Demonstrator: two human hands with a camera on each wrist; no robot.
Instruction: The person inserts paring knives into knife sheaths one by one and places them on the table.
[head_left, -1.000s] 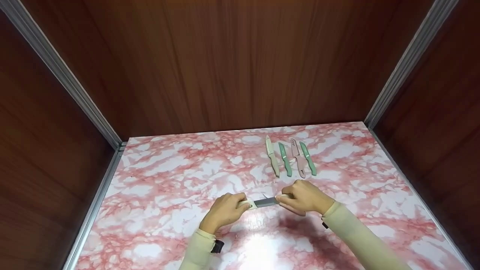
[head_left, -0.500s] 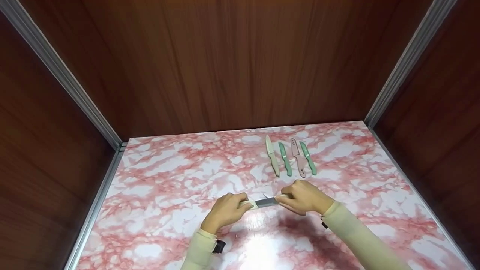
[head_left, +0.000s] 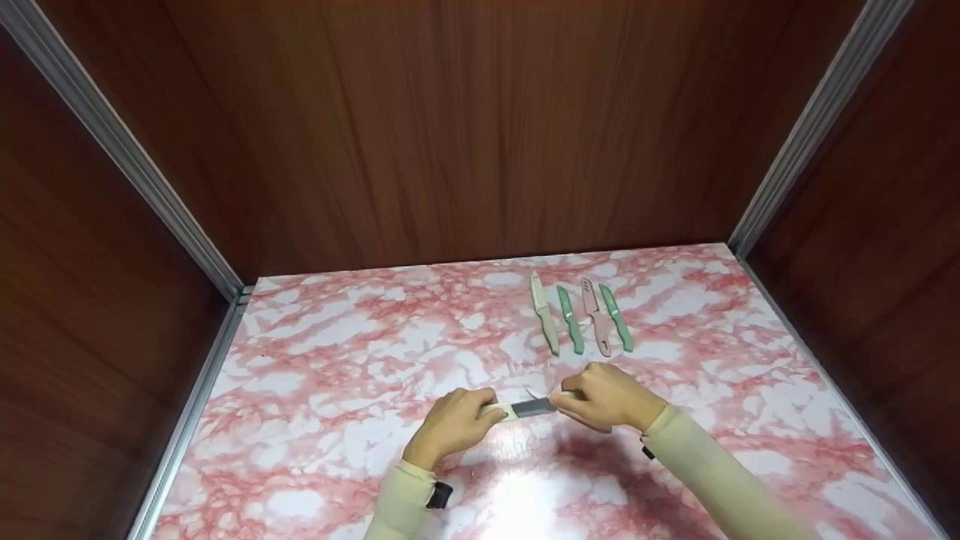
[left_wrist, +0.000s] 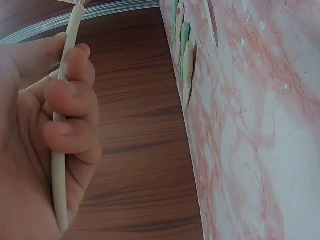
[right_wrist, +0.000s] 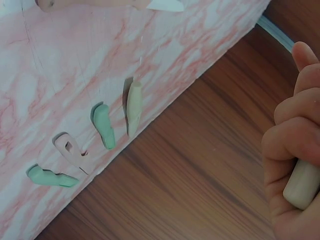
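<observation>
Cream-ended piece (head_left: 531,407): flat grey middle, at near centre between both hands, which hide its ends. Left hand (head_left: 452,421): fingers curled round the slim, smooth left end. Right hand (head_left: 606,397): fingers wrapped round the thick, rounded right end. Beyond, right of centre: cream knife (head_left: 545,315), green knife (head_left: 570,319), pink knife (head_left: 598,321), second green knife (head_left: 616,318), on marbled tabletop (head_left: 330,405).

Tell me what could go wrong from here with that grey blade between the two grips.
1. The grey blade shows bare between the left grip, which holds a pale piece, and the right grip, which is curled round a cream handle. If either slips, fingers might slide onto it.

2. Four knives lie side by side just beyond the right grip; a sudden jerk could knock them askew.
</observation>
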